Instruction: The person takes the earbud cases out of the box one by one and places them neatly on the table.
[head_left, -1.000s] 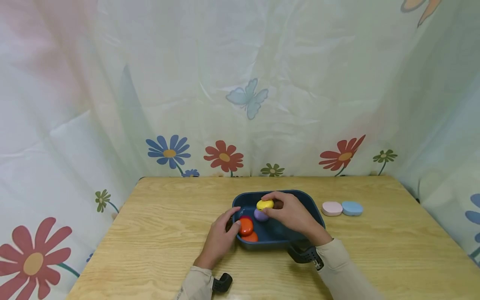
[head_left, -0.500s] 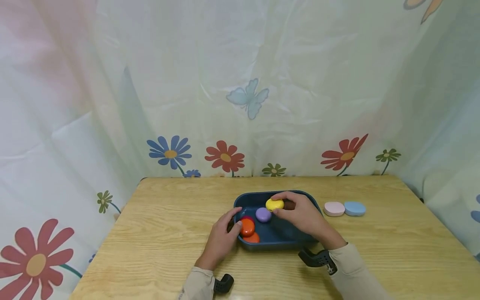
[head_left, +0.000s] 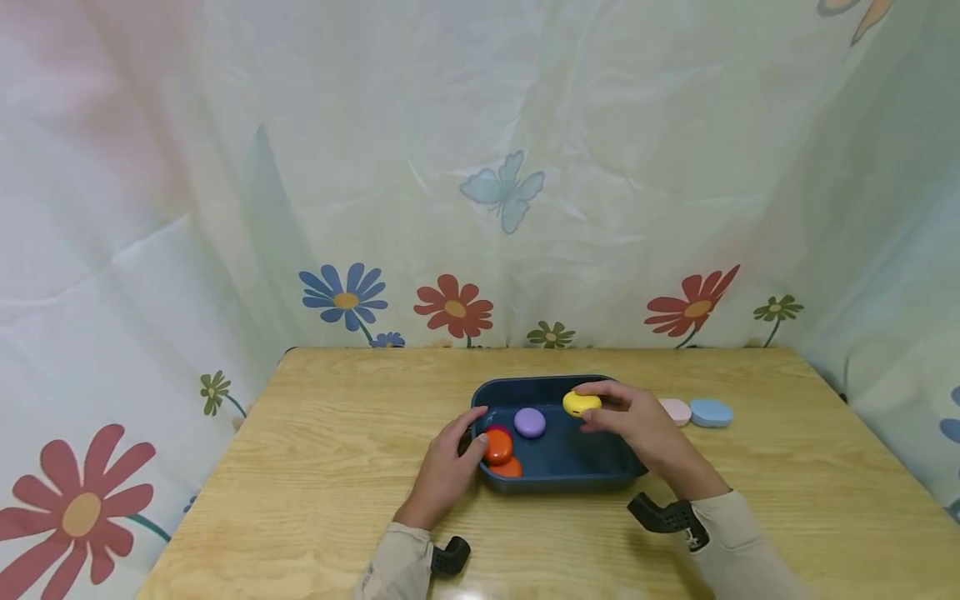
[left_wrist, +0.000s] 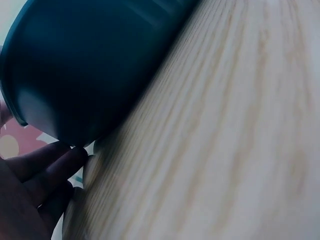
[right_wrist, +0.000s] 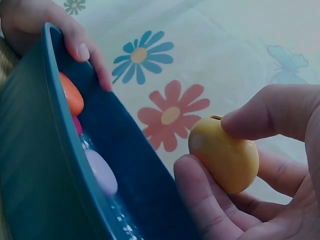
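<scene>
A dark blue rectangular bin [head_left: 555, 479] stands on the table. At its left end my left hand [head_left: 444, 475] grips the wall, thumb and index finger over the rim and other fingers against the outside. Above the bin's right part my right hand [head_left: 637, 421] pinches a yellow, smooth, egg-shaped piece [right_wrist: 224, 155] with a small slot, between thumb and fingers. Inside the bin lie a purple rounded piece [head_left: 530, 422], an orange one [head_left: 498, 447] by my left thumb, another orange one [head_left: 507, 468] below it, and a magenta one [right_wrist: 77, 125] mostly hidden.
Right of the bin, a pink oval piece [head_left: 677, 411], partly behind my right hand, sits beside a light blue oval piece [head_left: 711, 412]. The wooden table [head_left: 360, 417] ends at a flowered curtain [head_left: 600, 208] at the back.
My right hand has moved to the right with the yellow piece, away from above the purple one, which now shows fully. My left hand has stayed on the bin's left end.
</scene>
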